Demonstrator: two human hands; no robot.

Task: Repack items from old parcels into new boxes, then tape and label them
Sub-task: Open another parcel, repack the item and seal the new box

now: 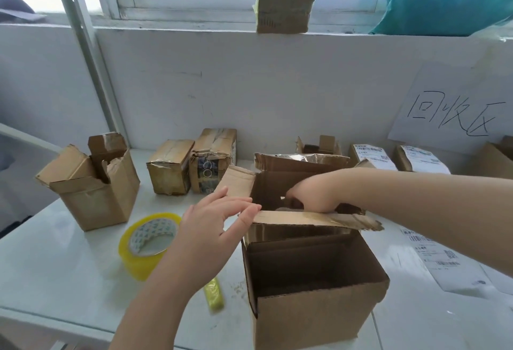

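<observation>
An old torn parcel (277, 183) stands open in the middle of the white table, its flaps spread. My right hand (313, 194) reaches down into it, fingers curled around something dark that I cannot make out. My left hand (213, 222) presses straight fingers against the end of the parcel's near flap (313, 219). In front of it stands a new open box (316, 288), which looks empty. A roll of yellow tape (147, 244) lies to the left. A small yellow object (214, 297) lies by my left forearm.
A torn open box (91, 183) stands at the left. Two taped old parcels (191, 163) stand at the back by the wall. Labelled parcels (402, 158) sit at the back right. Shipping label sheets (444, 261) lie on the table at the right. A handwritten sign (455, 108) hangs on the wall.
</observation>
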